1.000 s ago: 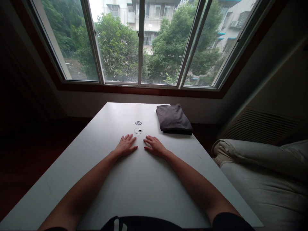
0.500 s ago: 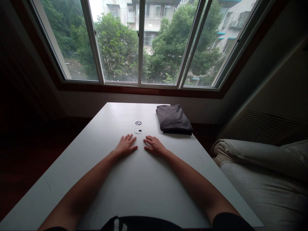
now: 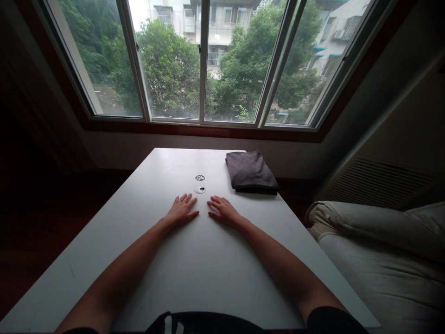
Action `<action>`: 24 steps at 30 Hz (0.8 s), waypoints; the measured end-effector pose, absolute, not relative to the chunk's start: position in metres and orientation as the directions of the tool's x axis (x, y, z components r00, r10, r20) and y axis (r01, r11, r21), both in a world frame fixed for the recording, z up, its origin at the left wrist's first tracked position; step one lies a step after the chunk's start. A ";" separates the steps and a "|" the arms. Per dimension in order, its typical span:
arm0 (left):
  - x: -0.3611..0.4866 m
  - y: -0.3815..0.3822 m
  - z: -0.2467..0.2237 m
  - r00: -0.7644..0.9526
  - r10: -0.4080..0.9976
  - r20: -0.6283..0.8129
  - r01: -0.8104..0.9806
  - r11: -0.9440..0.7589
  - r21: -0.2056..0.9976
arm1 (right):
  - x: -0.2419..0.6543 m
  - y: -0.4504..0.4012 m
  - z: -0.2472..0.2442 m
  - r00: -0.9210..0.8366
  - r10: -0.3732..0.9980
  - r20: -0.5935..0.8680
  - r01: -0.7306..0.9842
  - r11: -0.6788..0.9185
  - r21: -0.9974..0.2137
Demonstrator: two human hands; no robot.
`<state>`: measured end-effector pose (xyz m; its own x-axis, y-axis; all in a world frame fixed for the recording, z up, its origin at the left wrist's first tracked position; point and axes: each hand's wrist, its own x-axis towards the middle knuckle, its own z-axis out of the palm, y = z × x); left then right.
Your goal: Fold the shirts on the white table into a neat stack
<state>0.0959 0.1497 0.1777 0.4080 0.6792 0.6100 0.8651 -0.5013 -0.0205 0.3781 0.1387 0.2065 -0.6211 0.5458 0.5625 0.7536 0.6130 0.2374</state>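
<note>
My left hand (image 3: 181, 209) lies palm down on the white table (image 3: 205, 260), its fingers spread and holding nothing. Beside it, a small gap away, my right hand (image 3: 223, 210) rests flat in the same manner, also with nothing in it. Just beyond the fingertips are two round inserts in the tabletop: a nearer disc (image 3: 199, 189) with a dark opening and a farther disc (image 3: 200, 178). A folded dark grey cloth (image 3: 251, 170) lies at the table's far right edge, past my right hand and apart from it.
A wide window (image 3: 201, 123) with a reddish-brown frame (image 3: 208, 131) spans the wall behind the table; trees and buildings show outside. To the right stands a pale sofa (image 3: 375, 264), close to the table's edge. A slatted vent panel (image 3: 378, 181) is behind it.
</note>
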 end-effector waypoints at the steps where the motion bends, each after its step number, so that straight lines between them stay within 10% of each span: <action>1: 0.096 0.150 0.178 0.409 0.678 0.611 0.864 -0.504 -0.020 | 0.378 0.139 0.206 -0.621 0.545 0.563 0.754 0.613 0.238; 24: 0.095 0.152 0.177 0.411 0.674 0.614 0.860 -0.509 -0.017 | 0.378 0.142 0.206 -0.617 0.560 0.553 0.759 0.610 0.230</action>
<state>0.0954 0.1515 0.1770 0.4113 0.6738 0.6139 0.8604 -0.5094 -0.0173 0.3783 0.1420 0.2059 -0.6175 0.5598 0.5526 0.7585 0.6097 0.2299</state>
